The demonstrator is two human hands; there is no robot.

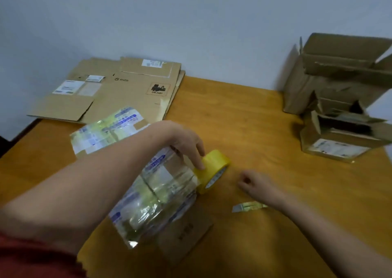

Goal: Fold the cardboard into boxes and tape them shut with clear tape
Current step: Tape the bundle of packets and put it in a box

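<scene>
The box [157, 195] is sitting near the table's [265, 129] front edge, left of centre, its brown cardboard wrapped in glossy clear tape with blue print showing through, and one bare brown face is turning toward the front edge. The yellow tape roll [214, 167] is standing on edge against the box's far right corner. The left hand [186, 144] is reaching over the box with fairly straight fingers, the fingertips resting on the roll's rim; its thumb is hidden. The right hand [254, 184] is hovering just right of the roll with fingers curled in, and nothing is showing in it, though blur is hiding detail. A cutter [248, 206] is lying flat just beside the right wrist. Open wood is stretching across the table's middle, between the hands and the far edge. Flat cardboard [110, 91] is lying stacked at the far left corner, overhanging the left edge, with a taped sheet [106, 131] lying in front of it. Two open boxes [339, 76] are standing stacked at the far right edge, flaps sticking up. The table is orange-brown wood, and a plain pale wall [191, 23] is rising behind it. A red sleeve [31, 260] is showing at the lower left.
</scene>
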